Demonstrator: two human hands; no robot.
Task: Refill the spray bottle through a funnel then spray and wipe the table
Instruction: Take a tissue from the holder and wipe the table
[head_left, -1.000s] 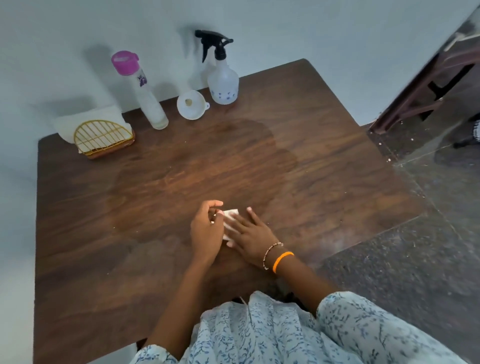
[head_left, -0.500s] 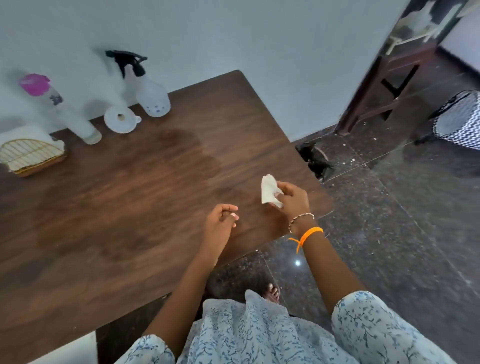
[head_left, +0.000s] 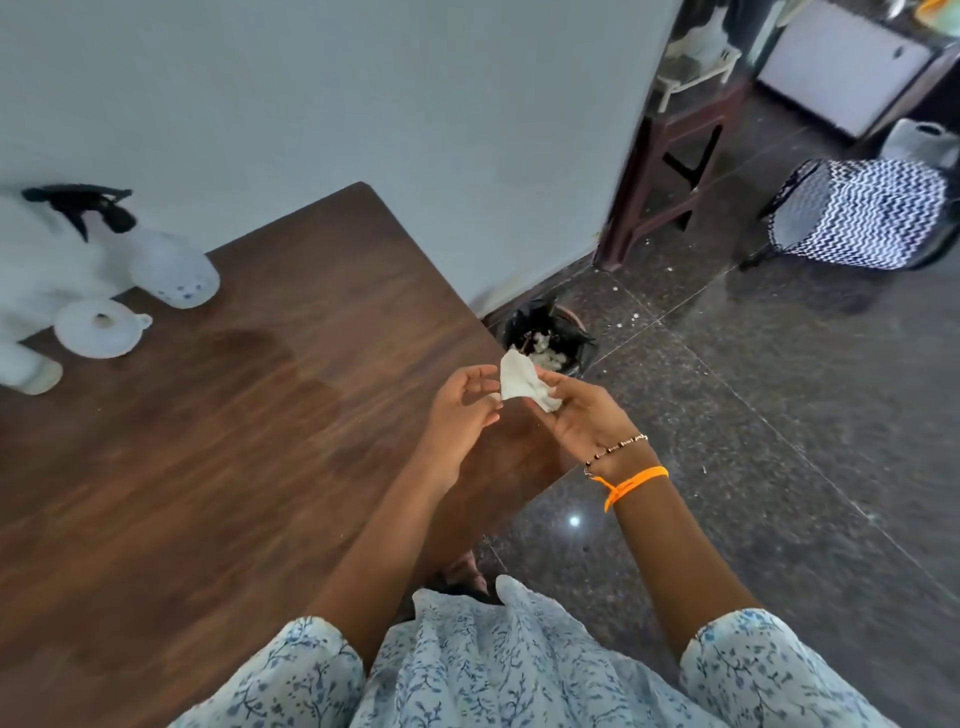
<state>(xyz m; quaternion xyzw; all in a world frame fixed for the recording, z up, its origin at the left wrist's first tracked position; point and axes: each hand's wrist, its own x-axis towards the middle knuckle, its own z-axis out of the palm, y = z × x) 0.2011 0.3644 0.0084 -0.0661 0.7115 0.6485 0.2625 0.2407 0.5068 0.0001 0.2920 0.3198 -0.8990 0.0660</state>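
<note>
My right hand (head_left: 584, 418) holds a crumpled white tissue (head_left: 522, 382) above the right edge of the brown wooden table (head_left: 218, 467). My left hand (head_left: 460, 413) is beside it with fingers apart, its fingertips close to the tissue's left edge. At the table's far left stand the white spray bottle (head_left: 171, 270) with a black trigger head and the white funnel (head_left: 98, 327) lying next to it. A darker damp patch shows on the wood between the funnel and my hands.
A black-lined waste bin (head_left: 545, 338) with white scraps stands on the floor just past the table's right edge, below my hands. The base of another white bottle (head_left: 28, 371) sits at the left border. A zigzag-patterned basket (head_left: 862, 213) and dark wooden furniture legs (head_left: 660, 171) stand further right.
My right hand lifted the tissue off the table and carried it right past the table's edge. My left hand rose off the table to meet it. The view swung right, showing the bin.
</note>
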